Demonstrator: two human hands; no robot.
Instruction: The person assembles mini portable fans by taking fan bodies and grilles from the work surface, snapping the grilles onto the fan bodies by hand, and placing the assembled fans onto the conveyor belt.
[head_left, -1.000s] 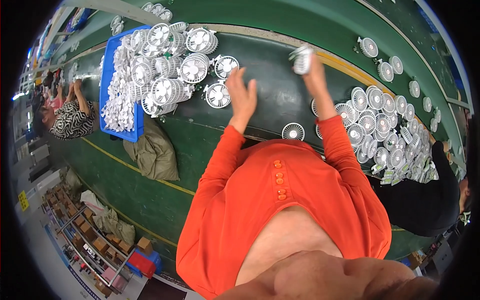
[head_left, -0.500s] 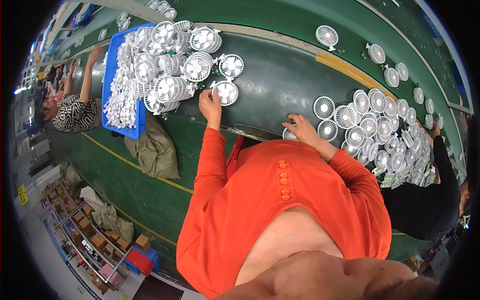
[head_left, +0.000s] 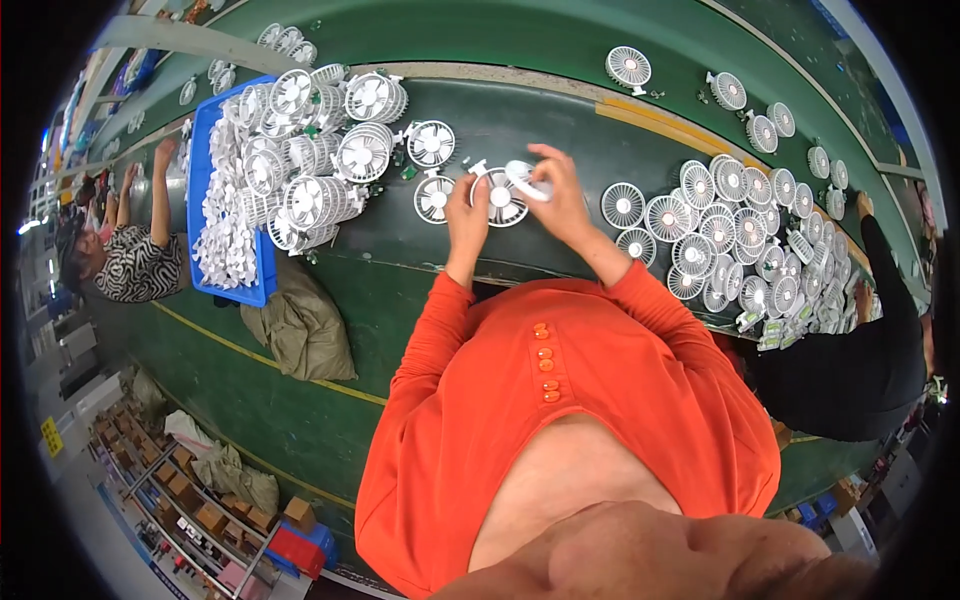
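My left hand is closed on the edge of a white fan head whose blades face up. Close to its right, my right hand pinches a white round fan cover, tilted on edge above the right side of that fan head. Whether the cover touches the fan head I cannot tell. Left of my left hand lies another white fan head, with one more fan head just beyond it on the dark green bench.
A blue bin at the left holds small white parts, with stacked fan heads beside it. Piled white fans cover the bench at right. Several fans ride on the green belt beyond. Co-workers stand at left and right.
My left hand has moved right and now grips a fan head. My right hand has risen from the bench's near edge, moved left and now holds a round cover beside it.
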